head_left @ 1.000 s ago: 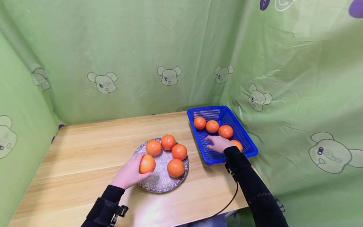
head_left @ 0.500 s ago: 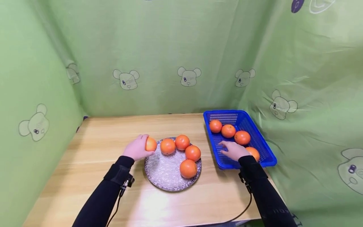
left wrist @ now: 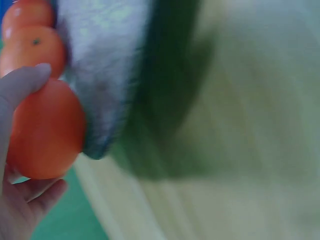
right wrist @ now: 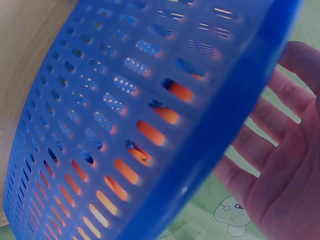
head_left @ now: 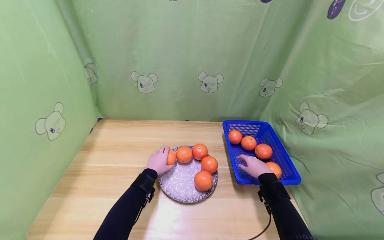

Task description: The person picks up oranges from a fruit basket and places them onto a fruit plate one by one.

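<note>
My left hand (head_left: pixel 159 162) grips an orange (head_left: pixel 171 157) at the left rim of the round speckled plate (head_left: pixel 180 186). In the left wrist view the thumb lies on top of this orange (left wrist: pixel 47 132) and the fingers curl beneath it. Right beside it on the plate sits another orange (head_left: pixel 184 154), first of several along the far and right rim. Over the near part of the blue basket (head_left: pixel 288 160) my right hand (head_left: pixel 253 165) hovers with relaxed, spread fingers and nothing in it. Several oranges, one of them an orange (head_left: pixel 263 151) near the middle, lie in the basket.
Both stand on a light wooden table (head_left: pixel 120 140). Green curtains (head_left: pixel 180 50) with bear prints hang behind it and at both sides. A black cable (head_left: pixel 264 230) runs down from the right wrist.
The left hand lifted the orange from the plate's near-left side, swung it out left of the rim, then brought it in beside the far-left orange. The right hand stays over the basket. The head view shifted.
</note>
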`<state>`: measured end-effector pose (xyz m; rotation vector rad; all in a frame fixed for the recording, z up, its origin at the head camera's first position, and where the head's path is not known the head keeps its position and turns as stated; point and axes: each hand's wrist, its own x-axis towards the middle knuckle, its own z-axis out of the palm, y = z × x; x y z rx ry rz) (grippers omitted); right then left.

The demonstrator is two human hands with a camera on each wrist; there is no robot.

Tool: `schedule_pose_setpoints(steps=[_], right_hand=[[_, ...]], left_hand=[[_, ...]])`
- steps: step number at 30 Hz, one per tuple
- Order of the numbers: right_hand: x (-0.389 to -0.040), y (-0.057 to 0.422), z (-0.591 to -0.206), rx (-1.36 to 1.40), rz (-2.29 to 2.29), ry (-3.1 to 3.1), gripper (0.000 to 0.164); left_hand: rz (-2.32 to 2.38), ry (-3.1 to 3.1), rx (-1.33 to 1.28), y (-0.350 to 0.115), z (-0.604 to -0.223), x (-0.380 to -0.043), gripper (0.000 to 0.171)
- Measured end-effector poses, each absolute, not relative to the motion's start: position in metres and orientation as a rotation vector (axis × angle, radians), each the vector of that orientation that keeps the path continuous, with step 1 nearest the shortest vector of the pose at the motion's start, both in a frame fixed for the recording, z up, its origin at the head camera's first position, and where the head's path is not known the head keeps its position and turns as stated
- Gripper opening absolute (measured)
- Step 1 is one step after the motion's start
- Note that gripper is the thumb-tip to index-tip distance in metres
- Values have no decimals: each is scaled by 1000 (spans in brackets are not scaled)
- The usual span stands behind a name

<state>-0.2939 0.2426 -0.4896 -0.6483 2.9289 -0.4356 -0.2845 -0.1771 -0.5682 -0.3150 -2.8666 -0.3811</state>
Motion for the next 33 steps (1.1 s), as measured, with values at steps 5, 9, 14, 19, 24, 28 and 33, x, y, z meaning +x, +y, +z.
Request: schedule_pose_setpoints(steps=[5,9,14,19,24,28,33], right_hand=[[-292,242,-488,-653,-439,2936,35],[-292,242,-488,-637,-442,2938,36],[-291,242,-489,-634,-458,2929,36],[-292,242,-489,-633,-473,2925,36],[-293,241,-488,-644,-470,2917,36],[-293,241,-489,-634,-464,2914,36],[-293,242,-491,-630,-450,2924,36]], left_hand=[[-436,-2827,-318,-176,-579,-280,88],[-491,-2840,-317,-174,-578,-276,96],[-521,-2944,-306,-174,-562,-272,99],[-471,-3040,-296,-178,-534,-269,87],[-485,-3073,-280,-189,-500,-263,62],[-572,-3065,-257,-203,-477,-256,54],[-615,-2988,-245,-225,-465,-252,47]])
